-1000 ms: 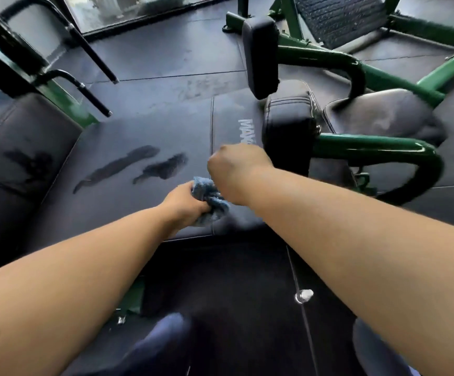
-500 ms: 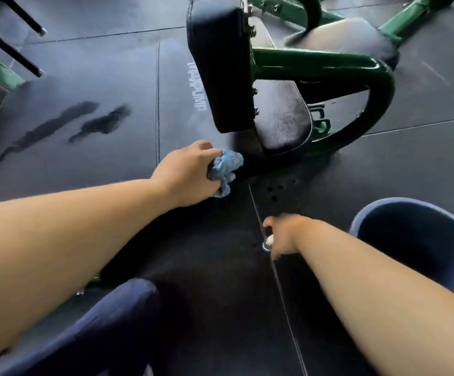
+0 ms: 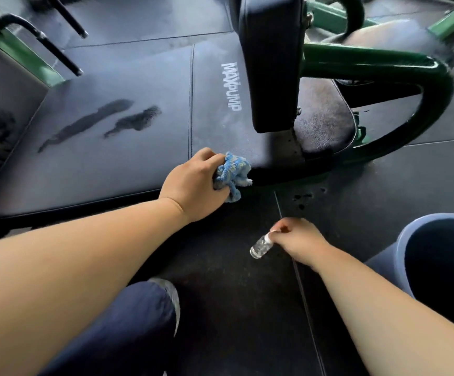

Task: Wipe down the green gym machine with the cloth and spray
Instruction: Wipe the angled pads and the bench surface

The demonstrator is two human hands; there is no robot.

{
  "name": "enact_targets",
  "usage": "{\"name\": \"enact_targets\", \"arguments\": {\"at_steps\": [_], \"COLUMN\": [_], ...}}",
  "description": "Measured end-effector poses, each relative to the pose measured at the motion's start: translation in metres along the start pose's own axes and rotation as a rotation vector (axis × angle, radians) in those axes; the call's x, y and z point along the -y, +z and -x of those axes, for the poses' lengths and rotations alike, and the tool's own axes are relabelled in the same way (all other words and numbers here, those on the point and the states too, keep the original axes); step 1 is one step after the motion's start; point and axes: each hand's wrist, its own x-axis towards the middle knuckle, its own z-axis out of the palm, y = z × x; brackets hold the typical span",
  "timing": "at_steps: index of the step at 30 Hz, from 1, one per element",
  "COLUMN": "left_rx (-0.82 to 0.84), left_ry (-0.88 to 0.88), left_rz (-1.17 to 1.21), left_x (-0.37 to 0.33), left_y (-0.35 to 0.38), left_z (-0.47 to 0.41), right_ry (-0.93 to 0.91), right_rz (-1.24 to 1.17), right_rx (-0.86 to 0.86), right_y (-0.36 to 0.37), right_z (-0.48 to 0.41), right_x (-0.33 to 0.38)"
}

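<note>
My left hand point(image 3: 196, 185) grips a crumpled blue cloth point(image 3: 232, 172) at the front edge of the black seat pad point(image 3: 128, 147) of the green gym machine point(image 3: 378, 63). Two wet streaks mark the pad. An upright black pad point(image 3: 272, 58) stands on the green frame to the right. My right hand point(image 3: 299, 238) pinches the white cap of a small clear spray bottle point(image 3: 259, 246), which hangs tilted just above the dark floor.
Black handles point(image 3: 46, 42) on a green post stand at the far left. My knees in dark blue trousers point(image 3: 128, 329) fill the lower frame on both sides. Dark rubber floor tiles point(image 3: 234, 308) with several wet drops lie below the seat edge.
My right hand has dropped from the seat to the floor and lifted the spray bottle by its cap. My left hand stays at the pad's edge with the cloth.
</note>
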Motion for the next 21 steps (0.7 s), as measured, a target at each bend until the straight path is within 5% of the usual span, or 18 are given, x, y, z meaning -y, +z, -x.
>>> {"name": "enact_targets", "arguments": {"at_steps": [3,6,15,21], "left_rx": [0.031,0.085,0.211,0.245], "left_ry": [-0.072,-0.109,-0.130,-0.137], "left_rz": [-0.006,-0.006,-0.081,0.056], "left_x": [-0.001,-0.001,0.056,0.138], "left_y": [-0.028,-0.068,-0.136,-0.134], "left_z": [-0.002,0.000,0.016,-0.004], "right_ry": [-0.014,-0.072,-0.271,-0.130], "right_rz": [-0.502,-0.717,-0.873,-0.785], "right_rx": [0.037,0.165,0.069,0.014], "right_y": [-0.009,-0.019,-0.041,-0.001], "right_z": [0.018,0.040,0.068,0.032], "right_x": [0.030,0.071,0.201,0.259]}}
